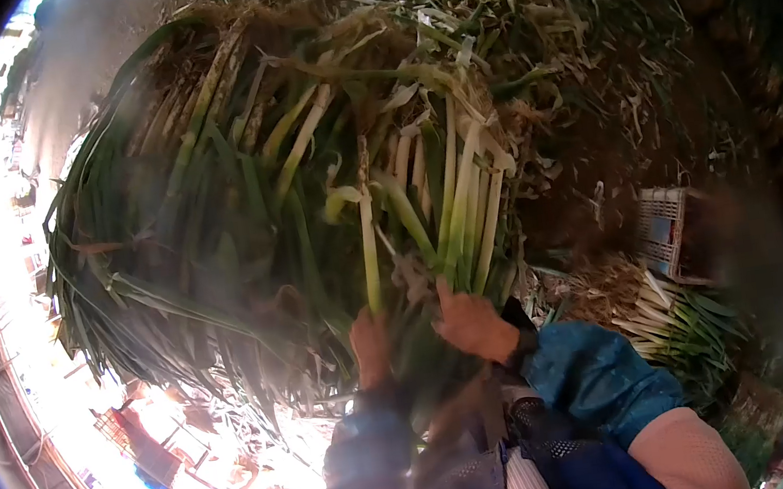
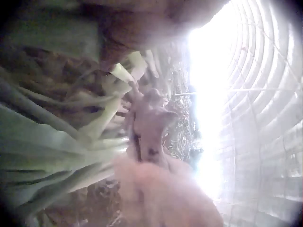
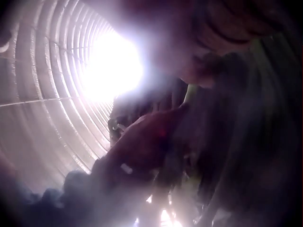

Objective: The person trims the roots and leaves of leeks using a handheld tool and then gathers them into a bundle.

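Observation:
Long green-and-white stalks, like leeks or big spring onions, lie side by side in a wide heap. In the head view my left hand [image 1: 370, 347] grips a single upright stalk [image 1: 369, 247] near its green part. Just right of it, my right hand [image 1: 478, 325] holds the lower end of several pale stalks [image 1: 470, 198], its index finger pointing up along them. Green leaves [image 2: 42, 146] fan out in the left wrist view, beside blurred skin. The right wrist view is dark and hazy, with a bit of green stalk [image 3: 190, 93] between blurred hand shapes.
Loose trimmings [image 1: 518, 4] cover the ground beyond the heap. At the right stand a plastic crate [image 1: 663, 229] and a pile of pale-ended stalks [image 1: 660, 319]. A ribbed, pale tunnel wall [image 2: 265, 142] curves along one side, with glaring light at its far end.

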A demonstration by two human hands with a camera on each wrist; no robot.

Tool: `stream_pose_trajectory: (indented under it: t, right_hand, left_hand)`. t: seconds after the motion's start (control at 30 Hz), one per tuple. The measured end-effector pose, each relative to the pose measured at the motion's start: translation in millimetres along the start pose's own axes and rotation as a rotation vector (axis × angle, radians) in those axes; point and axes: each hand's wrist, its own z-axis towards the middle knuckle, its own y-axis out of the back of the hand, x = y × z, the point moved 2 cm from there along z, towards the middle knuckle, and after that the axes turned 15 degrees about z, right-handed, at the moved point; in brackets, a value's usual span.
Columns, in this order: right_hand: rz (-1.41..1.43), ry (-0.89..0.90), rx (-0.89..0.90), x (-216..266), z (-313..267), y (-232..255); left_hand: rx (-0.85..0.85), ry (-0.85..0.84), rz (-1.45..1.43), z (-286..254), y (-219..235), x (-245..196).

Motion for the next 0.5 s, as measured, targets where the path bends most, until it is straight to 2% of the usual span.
stream_pose_trajectory:
  t: [0.03,0.1,0.17,0.27,0.37,0.47,0.5]
  right_hand:
    - [-0.033,0.111,-0.079,0.3,13.0,2.3]
    - [-0.013,0.142,-0.134,-0.6,33.1,6.6]
    - [0.085,-0.009,-0.084,4.5,48.9,13.2]
    - [-0.017,0.029,-0.122,16.4,41.6,12.2]
    - [-0.021,-0.018,-0.069,16.2,46.8,3.5]
    - [0.028,0.163,-0.203,0.9,76.5,-6.3]
    - [0.034,0.133,-0.157,2.3,82.6,-1.6]
  left_hand:
    - [-0.005,0.004,0.005,-3.6,0.2,3.4]
    - [0.023,0.005,0.000,-9.5,-5.5,20.5]
    - [0.079,0.000,-0.027,-7.2,-22.1,49.8]
    - [0.161,0.065,-0.128,-23.4,-19.3,52.4]
    - [0.087,0.013,-0.154,-33.7,-25.6,63.2]
    - [-0.014,-0.168,-0.125,-40.0,-30.8,77.8]
    - [-0.029,-0.206,-0.113,-42.3,-32.4,82.2]
